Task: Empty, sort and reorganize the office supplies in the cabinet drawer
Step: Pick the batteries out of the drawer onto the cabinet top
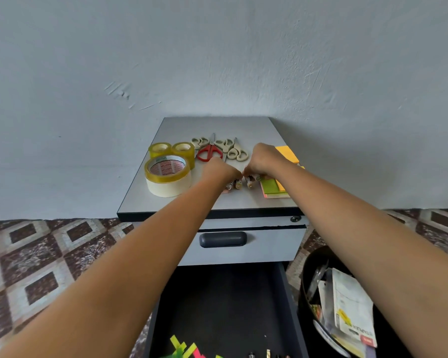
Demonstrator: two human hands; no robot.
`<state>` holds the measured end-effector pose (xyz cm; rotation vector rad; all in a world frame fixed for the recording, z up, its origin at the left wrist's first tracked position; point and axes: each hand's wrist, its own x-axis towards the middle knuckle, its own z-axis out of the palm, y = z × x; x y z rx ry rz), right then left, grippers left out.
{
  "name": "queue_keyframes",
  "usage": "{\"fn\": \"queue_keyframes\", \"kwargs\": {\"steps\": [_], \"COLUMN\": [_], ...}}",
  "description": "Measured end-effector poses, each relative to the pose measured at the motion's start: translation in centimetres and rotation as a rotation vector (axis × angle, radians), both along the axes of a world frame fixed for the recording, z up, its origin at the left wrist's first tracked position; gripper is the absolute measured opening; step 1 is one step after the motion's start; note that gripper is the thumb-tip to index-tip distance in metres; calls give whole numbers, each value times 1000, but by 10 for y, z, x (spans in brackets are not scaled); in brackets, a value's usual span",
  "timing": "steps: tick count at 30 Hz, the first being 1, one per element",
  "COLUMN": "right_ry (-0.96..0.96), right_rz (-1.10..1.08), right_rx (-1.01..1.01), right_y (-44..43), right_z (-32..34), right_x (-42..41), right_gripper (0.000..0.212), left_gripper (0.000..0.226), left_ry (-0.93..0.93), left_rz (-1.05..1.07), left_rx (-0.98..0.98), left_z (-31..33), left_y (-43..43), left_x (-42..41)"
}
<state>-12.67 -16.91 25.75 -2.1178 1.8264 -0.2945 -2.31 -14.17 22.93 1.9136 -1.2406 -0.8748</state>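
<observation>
Reaching over the open drawer [225, 301], we had both hands on the markers [238, 184] in the middle of the cabinet's surface [217, 127]. The left hand [219, 168] curled down over some of them and the right hand [265, 158] pinched the rest. The knuckles faced us, so the fingers were mostly hidden.

The markers lay side by side right under the hands, with their long axes running from us toward the wall and their near ends poking out below the knuckles. Tapes [167, 174] sat to the left, scissors [219, 148] behind, and notes [276, 186] just to the right.

We judged the row was being squared up, so any nudge would go along that axis. Flags [184, 348] and what looked like pens [268, 353] lay in the drawer, not yet taken out. They were close to us, with the pens nearer the right arm.
</observation>
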Motion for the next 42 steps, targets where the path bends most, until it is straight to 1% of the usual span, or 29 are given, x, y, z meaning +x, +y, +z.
{"fn": "queue_keyframes", "kwargs": {"steps": [2,5,7,8,10,11,13,16,19,21,24,26,27,32,39,42], "right_ry": [36,47,29,20,2,-11,-25,-64,-81,14,194,262,266,174,72,50], "right_rz": [8,19,19,25,52,71,91,124,206,281,341,340,332,272,259,281], "right_rx": [-21,-28,-15,-7,-1,-10,-29,-98,-140,-125,-148,-182,-197,-219,-174,-164], "right_y": [-1,0,2,2,4,4,5,10,14,19,21,23,24,22,15,14], "right_z": [-2,-2,0,0,1,0,-3,-4,-4,-7,-18,-24,-26,-31,-29,-24], "right_x": [3,3,1,0,-1,-3,-7,-16,-29,-36,-42,-41,-40,-37,-41,-46], "right_gripper": [45,46,45,43,30,25,30,25,23,27,40,43,42,37,42,43], "left_gripper": [40,25,24,22,14,15,15,25,30,33,38,38,38,33,32,36], "left_ry": [10,-29,-38,-36,-55,-77,-118,-180,-292,-333,-370,-420,-444,-478,-480,-475], "left_rz": [-11,-18,-22,-27,-47,-62,-99,-151,-226,-280,-338,-364,-372,-373,-330,-337], "left_rx": [-4,-18,-29,-33,-51,-67,-110,-176,-244,-263,-268,-275,-283,-322,-348,-341], "left_z": [0,-1,-3,-4,-6,-8,-10,-12,-15,-17,-20,-22,-23,-24,-30,-32], "left_y": [0,0,0,1,3,4,8,14,19,23,27,29,29,26,23,22], "left_x": [1,5,9,9,12,13,14,15,19,23,28,29,29,23,17,18]}}
